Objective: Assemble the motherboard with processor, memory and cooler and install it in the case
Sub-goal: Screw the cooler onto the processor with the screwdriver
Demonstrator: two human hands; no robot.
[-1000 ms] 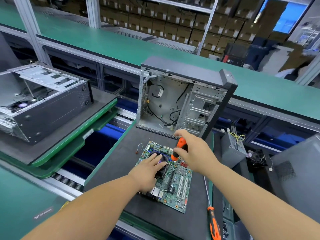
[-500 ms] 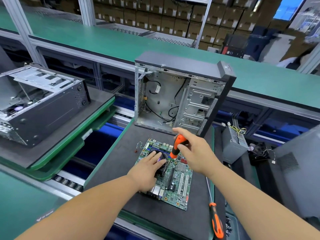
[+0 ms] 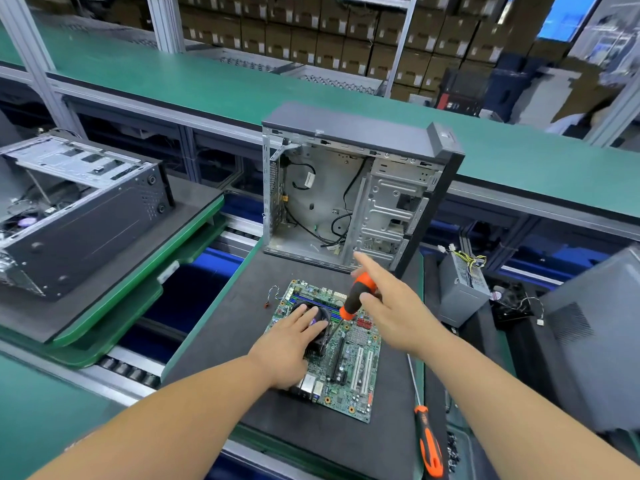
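Observation:
A green motherboard (image 3: 349, 372) lies flat on the dark mat (image 3: 228, 344). On it sits a black round cooler (image 3: 320, 315). My left hand (image 3: 287, 348) rests on top of the cooler with its fingers laid flat. My right hand (image 3: 391, 306) grips an orange-and-black screwdriver (image 3: 356, 296) whose tip points down beside the cooler's right edge; the index finger sticks out straight. Behind the board stands the open grey case (image 3: 346, 202), upright, with loose black cables inside.
A second long orange screwdriver (image 3: 427, 441) lies at the mat's right edge. A grey power supply (image 3: 460, 289) with coloured wires sits to the right. Another case (image 3: 69, 216) lies on a pallet at the left. Conveyor rollers (image 3: 128, 368) run between the pallets.
My right hand has loosened on the screwdriver handle, its index finger now stretched out and the handle tilted further right. My left hand stays on the cooler.

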